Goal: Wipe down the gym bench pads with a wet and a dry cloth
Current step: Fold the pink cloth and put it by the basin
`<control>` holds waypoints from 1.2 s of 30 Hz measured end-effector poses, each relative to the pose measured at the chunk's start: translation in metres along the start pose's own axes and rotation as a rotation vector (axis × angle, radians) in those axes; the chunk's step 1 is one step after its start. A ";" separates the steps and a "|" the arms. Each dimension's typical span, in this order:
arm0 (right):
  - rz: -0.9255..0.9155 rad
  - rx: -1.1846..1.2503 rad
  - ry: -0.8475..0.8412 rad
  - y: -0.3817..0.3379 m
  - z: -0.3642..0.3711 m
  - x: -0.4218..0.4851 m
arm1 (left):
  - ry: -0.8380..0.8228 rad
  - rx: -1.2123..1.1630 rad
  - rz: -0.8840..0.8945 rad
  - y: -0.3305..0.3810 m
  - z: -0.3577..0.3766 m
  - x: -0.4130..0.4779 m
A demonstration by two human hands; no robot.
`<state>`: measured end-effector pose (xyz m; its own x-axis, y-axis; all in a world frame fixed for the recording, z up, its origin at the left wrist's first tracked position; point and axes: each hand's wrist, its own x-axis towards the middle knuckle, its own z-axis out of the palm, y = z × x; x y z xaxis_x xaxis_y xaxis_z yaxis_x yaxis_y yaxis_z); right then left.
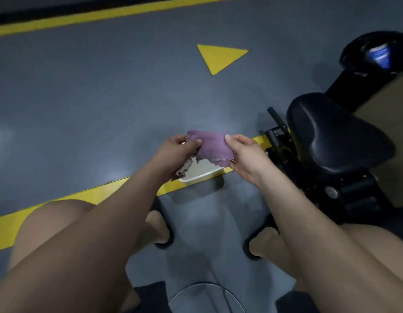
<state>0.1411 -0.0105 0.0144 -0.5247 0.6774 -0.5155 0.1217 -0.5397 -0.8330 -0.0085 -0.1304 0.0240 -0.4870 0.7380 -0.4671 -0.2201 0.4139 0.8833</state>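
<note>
I hold a purple cloth [213,147] stretched between both hands above a white rectangular tub [201,173] on the floor. My left hand [176,152] pinches the cloth's left edge, and a second, pale and dark cloth [184,169] hangs below that hand. My right hand [246,155] pinches the right edge with thumb on top. The black gym bench seat pad [338,136] stands to the right of my hands, with a second black pad [376,50] further back at the upper right.
The black bench frame [284,145] with an adjustment lever sits right beside my right hand. Yellow floor lines [49,206] and a yellow triangle [218,56] mark the grey floor. My knees and sandalled feet are below, and a metal ring [207,294] lies at the bottom.
</note>
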 end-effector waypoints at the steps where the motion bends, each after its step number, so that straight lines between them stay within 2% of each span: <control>1: 0.039 0.031 -0.004 0.012 0.006 0.018 | 0.044 0.028 -0.022 -0.008 -0.008 0.020; 3: 0.112 0.081 -0.009 0.040 0.015 0.054 | 0.126 0.103 -0.074 -0.030 -0.024 0.062; 5: 0.174 0.081 0.005 0.076 0.020 0.086 | 0.139 0.203 -0.154 -0.057 -0.032 0.100; 10: 0.388 0.009 0.142 0.195 0.024 0.140 | 0.007 0.569 -0.338 -0.145 -0.033 0.167; 14: 0.558 0.028 0.210 0.278 0.016 0.167 | -0.058 0.741 -0.330 -0.199 -0.029 0.197; 20: 0.548 0.100 0.303 0.291 0.023 0.179 | 0.087 0.831 -0.177 -0.225 -0.032 0.213; 22: 0.541 0.110 0.307 0.293 0.024 0.182 | 0.001 0.882 -0.173 -0.230 -0.031 0.207; 24: 0.534 0.076 0.305 0.293 0.024 0.180 | -0.172 0.973 -0.190 -0.235 -0.028 0.201; 27: 0.528 -0.062 0.300 0.295 0.018 0.174 | -0.220 0.982 -0.192 -0.235 -0.026 0.199; 29: 0.538 -0.138 0.281 0.293 0.013 0.168 | -0.197 0.958 -0.200 -0.233 -0.026 0.201; 36: 0.452 -0.365 0.206 0.280 0.005 0.164 | -0.086 1.141 -0.117 -0.234 -0.021 0.205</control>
<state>0.0845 -0.0531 -0.3020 -0.1853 0.5239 -0.8314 0.5933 -0.6148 -0.5197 -0.0749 -0.0866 -0.2774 -0.4448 0.6791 -0.5839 0.6547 0.6914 0.3055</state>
